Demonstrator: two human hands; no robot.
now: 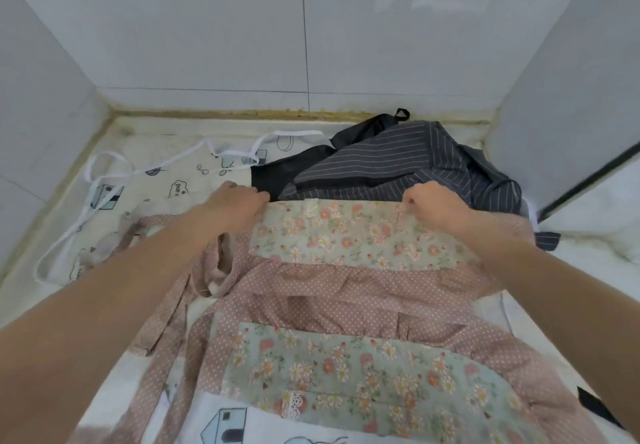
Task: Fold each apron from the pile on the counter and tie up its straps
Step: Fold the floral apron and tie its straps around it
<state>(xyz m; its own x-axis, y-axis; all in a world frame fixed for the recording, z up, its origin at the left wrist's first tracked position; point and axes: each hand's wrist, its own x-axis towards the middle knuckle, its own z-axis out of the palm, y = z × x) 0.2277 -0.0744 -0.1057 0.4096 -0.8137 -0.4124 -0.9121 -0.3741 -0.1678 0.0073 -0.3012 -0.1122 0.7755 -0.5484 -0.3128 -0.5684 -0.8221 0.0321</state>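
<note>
Both hands pinch the far edge of a pink dotted apron [346,291] with floral panels, spread across the middle of a pale worktop [588,270]. The left hand [239,206] holds the left corner, its fingers curled over the hem; the right hand [433,206] nips the right corner between thumb and bent fingers. Fingertips on both sides are tucked under cloth and hard to make out. The apron's near edge runs out of frame. Its pink straps [173,322] trail left, over a cream printed apron [156,173] whose white ties [104,180] loop toward the wall. A dark striped apron [415,163] lies heaped just behind, partly covered by the floral hem.
</note>
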